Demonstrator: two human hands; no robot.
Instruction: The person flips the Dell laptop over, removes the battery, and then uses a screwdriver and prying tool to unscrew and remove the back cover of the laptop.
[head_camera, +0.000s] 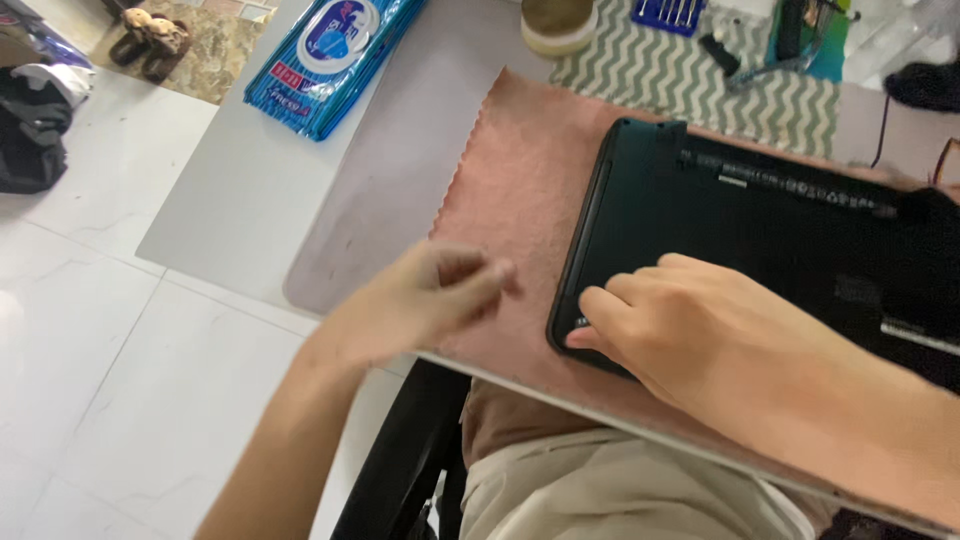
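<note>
Black plastic lay under the right hand (700, 335): its fingers were spread flat and pressed on the near left corner of the upturned laptop (760, 250), a pinning touch, not a closed grip. The left hand (420, 300) hovered just beside that corner over the pink cloth (510, 170), thumb and fingertips pinched nearly together; the blur hid whether anything small sat between them, so that could not be told.

The laptop rested base-up on the cloth, on the right of the table (250, 190), its near edge close to the table's front lip above the person's lap. Further back sat a zigzag-patterned mat (700, 80), a roll of tape (558, 25) and a blue case of screwdriver bits (668, 14). A blue plastic packet (330, 55) lay at the far left of the table.

The risks, as a judgement: a push from the flat hand could slide the laptop on the loose cloth toward the lip, and anything tiny in that pinch could drop to the white floor (90, 350) and be lost.
</note>
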